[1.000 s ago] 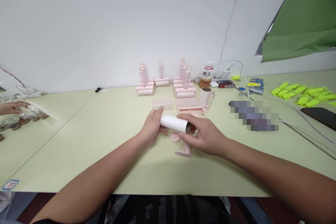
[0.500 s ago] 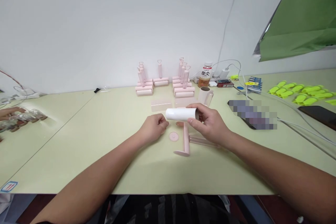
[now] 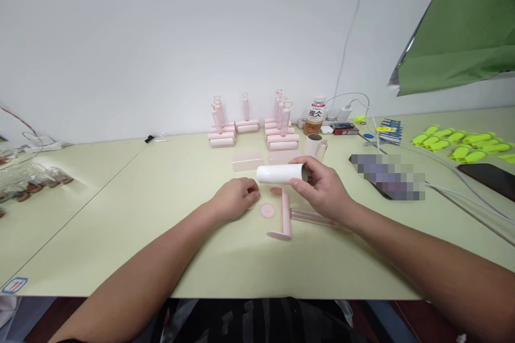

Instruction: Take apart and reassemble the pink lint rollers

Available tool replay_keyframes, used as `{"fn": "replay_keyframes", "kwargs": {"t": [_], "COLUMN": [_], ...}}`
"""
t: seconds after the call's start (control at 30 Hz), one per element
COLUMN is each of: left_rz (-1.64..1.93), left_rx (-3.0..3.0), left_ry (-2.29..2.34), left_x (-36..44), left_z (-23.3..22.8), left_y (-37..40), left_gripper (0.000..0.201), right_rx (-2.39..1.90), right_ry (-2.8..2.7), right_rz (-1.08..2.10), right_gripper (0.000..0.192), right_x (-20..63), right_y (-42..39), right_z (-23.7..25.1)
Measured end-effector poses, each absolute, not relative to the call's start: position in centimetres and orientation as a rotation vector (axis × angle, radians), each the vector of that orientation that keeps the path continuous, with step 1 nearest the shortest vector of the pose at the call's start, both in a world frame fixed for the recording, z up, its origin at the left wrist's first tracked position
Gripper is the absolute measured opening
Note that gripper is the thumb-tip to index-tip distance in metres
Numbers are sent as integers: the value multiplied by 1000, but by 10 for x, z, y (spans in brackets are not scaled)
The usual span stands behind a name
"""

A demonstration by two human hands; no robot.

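Note:
My right hand grips the right end of a white paper lint roll, raised level above the table, its hollow end toward my palm. Left of it, my left hand is low at the table with fingers pinched. A pale curved edge shows beneath those fingertips; most of it is hidden. Just right of them lies a flat pink round cap. Beneath the roll rests a pink lint roller frame, its clear pink handle pointing right, partly behind my right wrist.
Several pink lint rollers stand along the wall, with clear pink covers before them. A brown tube and a drink bottle are behind my right hand. Rightward lie a blurred phone, cables and yellow-green pieces. Clear-wrapped items sit far left.
My left fingers have lowered slightly, and a pale edge now shows under them. The roll has shifted a little right. Another person's hand at the far left has gone from view.

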State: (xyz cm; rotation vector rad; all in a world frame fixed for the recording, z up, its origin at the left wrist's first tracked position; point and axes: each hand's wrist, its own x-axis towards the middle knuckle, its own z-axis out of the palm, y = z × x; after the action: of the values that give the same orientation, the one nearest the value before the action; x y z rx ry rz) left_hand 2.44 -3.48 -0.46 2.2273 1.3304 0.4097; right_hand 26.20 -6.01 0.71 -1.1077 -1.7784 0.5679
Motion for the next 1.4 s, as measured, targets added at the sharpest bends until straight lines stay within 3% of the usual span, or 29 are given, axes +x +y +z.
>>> {"fn": "replay_keyframes", "kwargs": {"t": [0.43,0.7,0.9,1.1,1.23,1.4], "left_rz": [303,404,802,1028,1267,1783], "left_rx": [2579,2497,1971,1513,1391,1286], "left_ry": [1179,1223,1196,925,956,1186], "left_x": [38,38,34,38,30,-9], "left_z": [-7,-13,-3,0,9,23], "left_y": [-52,-43,-43,-41,-28,5], "left_gripper": [25,25,12,32,31,22], "right_rx": [-1107,-1117,-1014,-963,-962,-1036], "right_ry": [-1744,-1765,-1711,-1830,-1917,-1953], "right_rz": [616,599,698,820,824,728], "right_gripper": [28,28,31,42,51,40], "right_x": [262,262,262,257,257,258], "right_y": [-61,-60,-60,-61,-60,-57], "right_z": [7,7,4,-5,-8,-5]}}
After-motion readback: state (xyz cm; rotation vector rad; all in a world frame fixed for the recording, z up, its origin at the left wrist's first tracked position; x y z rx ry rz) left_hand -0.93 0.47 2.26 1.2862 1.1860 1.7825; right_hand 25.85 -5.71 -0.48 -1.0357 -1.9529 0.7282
